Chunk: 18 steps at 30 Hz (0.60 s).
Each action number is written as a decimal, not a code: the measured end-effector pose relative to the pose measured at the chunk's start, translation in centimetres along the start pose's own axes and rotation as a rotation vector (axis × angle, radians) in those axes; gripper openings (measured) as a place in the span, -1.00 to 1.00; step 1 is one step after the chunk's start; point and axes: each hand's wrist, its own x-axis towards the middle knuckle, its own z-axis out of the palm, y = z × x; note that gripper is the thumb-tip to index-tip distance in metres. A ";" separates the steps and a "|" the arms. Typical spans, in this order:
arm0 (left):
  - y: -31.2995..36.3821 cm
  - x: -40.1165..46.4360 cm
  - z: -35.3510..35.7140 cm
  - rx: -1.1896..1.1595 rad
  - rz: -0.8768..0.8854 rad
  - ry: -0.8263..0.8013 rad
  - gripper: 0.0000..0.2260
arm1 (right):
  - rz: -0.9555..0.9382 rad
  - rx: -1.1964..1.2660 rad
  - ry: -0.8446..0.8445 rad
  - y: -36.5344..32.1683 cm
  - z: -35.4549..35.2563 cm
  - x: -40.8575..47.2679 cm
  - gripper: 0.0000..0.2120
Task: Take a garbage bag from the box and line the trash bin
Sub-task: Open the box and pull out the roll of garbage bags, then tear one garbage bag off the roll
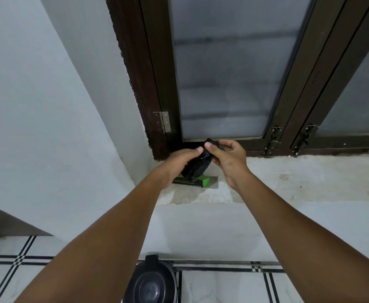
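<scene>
Both hands are up at the window ledge (288, 178), working a roll of black garbage bag (197, 166) that stands up out of the green box (203, 182) lying in the ledge's left corner. The left hand (179, 160) grasps the roll from the side, thumb tip pressed on the black plastic, while the right hand (227, 154) pinches the upper end of it between thumb and fingers. The step in hand looks to be separating one bag from the rest (whether there is a perforation line cannot be made out here, since the plastic is one dark, bunched mass). To do it well, the left hand should hold the remaining roll firm and low, close to the box, so the box is not dragged off the ledge, and the right should draw only the outermost layer away before tearing across with a short, sharp pull rather than a long stretch, which would thin and split the film. Thin plastic clings to itself, so rubbing the edge between thumb and finger will help find the opening afterwards. The trash bin (149, 283) waits on the tiled floor (223, 289) directly below, between the forearms, dark, with no liner visible in it yet.
</scene>
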 end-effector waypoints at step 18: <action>-0.6 0.0 -0.4 -0.542 -0.169 -0.122 -0.57 | 0.266 -0.039 0.017 -1.6 1.2 -0.6 -0.73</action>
